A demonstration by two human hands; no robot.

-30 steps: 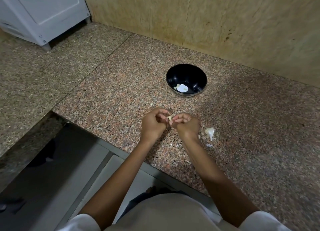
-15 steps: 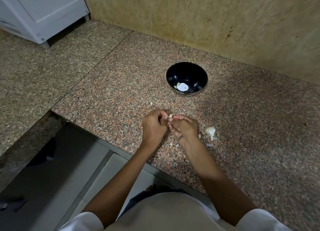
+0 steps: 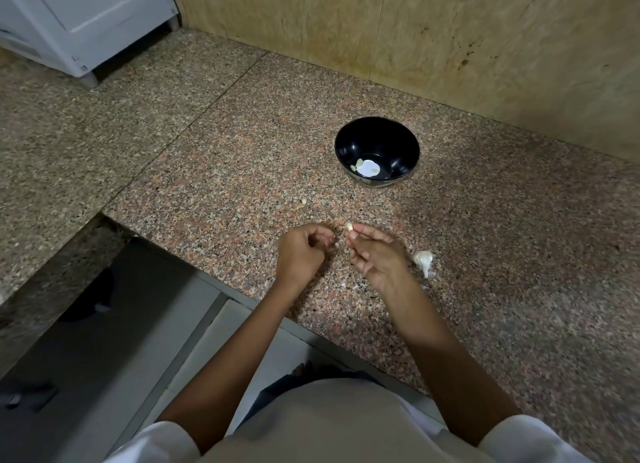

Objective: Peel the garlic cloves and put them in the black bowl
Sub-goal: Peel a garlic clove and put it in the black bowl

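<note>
My right hand pinches a small pale garlic clove at its fingertips, just above the granite counter. Just to its left, my left hand is curled; whether it holds a scrap of skin I cannot tell. The black bowl stands beyond the hands toward the wall, with a few peeled cloves and a white patch in its bottom. A white garlic piece with papery skin lies on the counter right of my right hand.
A small garlic bit lies on the counter left of the bowl, with skin flecks near the counter's front edge. A yellowish wall backs the counter. A white appliance stands at the far left. The floor drops away at lower left.
My hands were joined on the clove; now they have drawn slightly apart, the clove staying with my right hand. The view has shifted a little.
</note>
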